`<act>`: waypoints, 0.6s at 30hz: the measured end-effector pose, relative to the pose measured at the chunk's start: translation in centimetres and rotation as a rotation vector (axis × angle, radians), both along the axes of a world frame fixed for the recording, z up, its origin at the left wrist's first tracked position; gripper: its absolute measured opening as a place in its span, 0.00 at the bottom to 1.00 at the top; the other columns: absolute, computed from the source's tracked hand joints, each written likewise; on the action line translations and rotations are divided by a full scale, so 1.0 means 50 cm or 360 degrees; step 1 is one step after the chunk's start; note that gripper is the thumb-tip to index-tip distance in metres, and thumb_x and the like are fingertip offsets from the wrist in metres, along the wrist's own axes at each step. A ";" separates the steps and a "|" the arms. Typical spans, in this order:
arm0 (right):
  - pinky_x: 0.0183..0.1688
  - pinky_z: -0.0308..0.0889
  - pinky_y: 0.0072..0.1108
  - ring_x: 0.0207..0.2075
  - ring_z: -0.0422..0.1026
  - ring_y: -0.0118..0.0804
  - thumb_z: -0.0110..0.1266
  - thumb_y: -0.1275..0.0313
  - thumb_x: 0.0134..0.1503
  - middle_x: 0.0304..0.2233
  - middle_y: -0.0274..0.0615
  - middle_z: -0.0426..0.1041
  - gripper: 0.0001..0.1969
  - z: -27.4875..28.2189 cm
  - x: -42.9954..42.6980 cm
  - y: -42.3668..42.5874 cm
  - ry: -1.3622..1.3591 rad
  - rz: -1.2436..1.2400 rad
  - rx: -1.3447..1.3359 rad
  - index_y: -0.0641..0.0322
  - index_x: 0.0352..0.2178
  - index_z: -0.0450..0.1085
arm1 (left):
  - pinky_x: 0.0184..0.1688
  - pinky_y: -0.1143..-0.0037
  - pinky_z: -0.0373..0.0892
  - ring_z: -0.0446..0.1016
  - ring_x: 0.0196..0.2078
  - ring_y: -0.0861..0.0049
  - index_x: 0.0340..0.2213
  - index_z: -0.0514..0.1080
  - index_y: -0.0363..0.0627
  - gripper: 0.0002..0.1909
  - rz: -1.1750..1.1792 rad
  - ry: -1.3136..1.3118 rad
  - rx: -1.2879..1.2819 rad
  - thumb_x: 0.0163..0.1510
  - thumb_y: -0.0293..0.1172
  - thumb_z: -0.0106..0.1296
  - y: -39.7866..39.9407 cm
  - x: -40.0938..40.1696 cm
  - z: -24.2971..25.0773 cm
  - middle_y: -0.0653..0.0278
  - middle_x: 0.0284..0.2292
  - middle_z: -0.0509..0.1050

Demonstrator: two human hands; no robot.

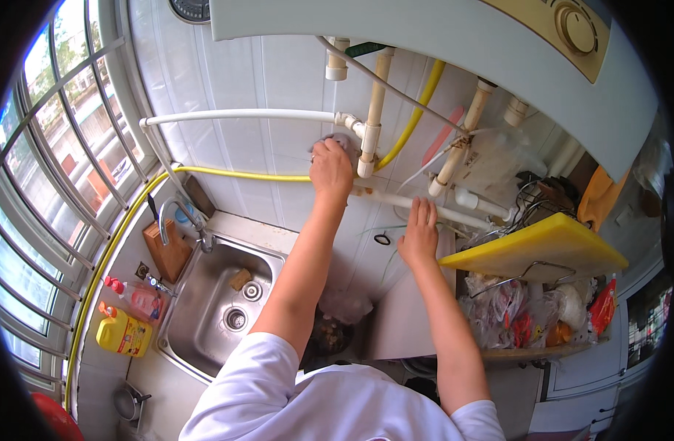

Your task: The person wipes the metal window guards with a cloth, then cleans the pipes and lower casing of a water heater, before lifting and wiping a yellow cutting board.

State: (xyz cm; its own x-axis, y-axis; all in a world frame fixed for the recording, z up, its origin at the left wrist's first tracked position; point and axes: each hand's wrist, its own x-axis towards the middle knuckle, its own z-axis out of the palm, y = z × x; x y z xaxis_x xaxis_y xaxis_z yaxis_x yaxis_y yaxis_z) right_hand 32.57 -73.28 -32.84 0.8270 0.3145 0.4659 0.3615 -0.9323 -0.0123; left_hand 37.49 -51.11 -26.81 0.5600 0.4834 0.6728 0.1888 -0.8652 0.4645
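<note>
My left hand [332, 165] presses a bunched greyish cloth [346, 142] against the white panelled wall [232, 77]. The cloth sits just left of the upright beige pipe [374, 105] and its elbow joint. Below that hand, a yellow hose [249, 176] runs along the wall. My right hand [419, 234] holds nothing; its fingers are stretched out close together. Its fingertips lie at the low white pipe [453, 213], though firm contact is unclear. A black ring-shaped loop [381, 239] hangs on the wall to its left.
A white water heater [425, 49] overhangs the wall. At left stand a steel sink [204, 314], a faucet [204, 240], a wooden knife block [169, 251] and a yellow pump bottle [125, 333]. A yellow cutting board [546, 248] juts out at right above plastic bags [497, 303].
</note>
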 end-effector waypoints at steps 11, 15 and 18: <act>0.63 0.56 0.32 0.65 0.45 0.56 0.64 0.72 0.40 0.61 0.52 0.51 0.48 0.007 -0.003 0.009 0.0063 -0.0039 0.0016 0.70 0.61 0.46 | 0.39 0.58 0.68 0.74 0.36 0.46 0.38 0.73 0.34 0.25 -0.0337 -0.0011 -0.0883 0.60 0.47 0.42 0.094 -0.051 -0.049 0.41 0.32 0.75; 0.63 0.55 0.33 0.65 0.46 0.56 0.64 0.72 0.40 0.61 0.53 0.51 0.48 0.004 0.000 0.024 0.0039 -0.0002 0.0013 0.71 0.61 0.46 | 0.30 0.61 0.67 0.72 0.23 0.54 0.39 0.73 0.33 0.22 -0.0675 -0.0576 -0.1233 0.62 0.43 0.41 0.127 -0.047 -0.186 0.51 0.21 0.75; 0.63 0.55 0.33 0.64 0.46 0.57 0.64 0.72 0.40 0.61 0.55 0.51 0.49 -0.004 0.007 -0.010 0.0013 -0.0059 -0.0054 0.72 0.61 0.45 | 0.41 0.61 0.65 0.70 0.35 0.60 0.47 0.69 0.37 0.20 -0.0844 -0.0671 -0.1161 0.62 0.41 0.42 0.038 -0.076 -0.132 0.52 0.31 0.74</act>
State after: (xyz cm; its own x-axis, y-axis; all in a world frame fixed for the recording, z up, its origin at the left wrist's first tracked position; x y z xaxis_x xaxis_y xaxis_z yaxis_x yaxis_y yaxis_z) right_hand 32.94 -73.76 -33.06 0.8422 0.2992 0.4485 0.3269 -0.9449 0.0166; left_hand 33.71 -49.20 -33.40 0.6069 0.6142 0.5044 -0.4428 -0.2657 0.8563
